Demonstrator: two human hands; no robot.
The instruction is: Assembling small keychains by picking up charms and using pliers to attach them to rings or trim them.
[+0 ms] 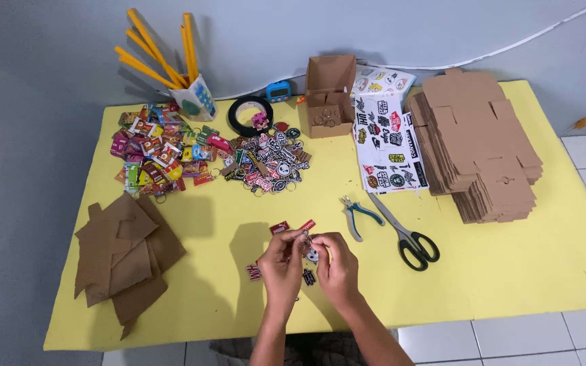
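Observation:
My left hand (281, 266) and my right hand (334, 263) meet over the near middle of the yellow mat (523, 271). Between their fingertips they pinch a small bunch of keychain charms (307, 240) on a metal ring. A red charm (279, 228) and another red charm (308, 224) lie just beyond the hands. A striped charm (254, 272) lies left of my left hand, and a dark charm (309, 276) lies between the wrists.
Blue-handled pliers (359, 213) and black-handled scissors (408, 237) lie right of the hands. Farther back are a charm pile (269, 163), colourful packets (157, 152), sticker sheets (388, 142), stacked flat cartons (483, 142), an open small box (330, 95), a tape roll (249, 115), and cardboard pieces (123, 254) at left.

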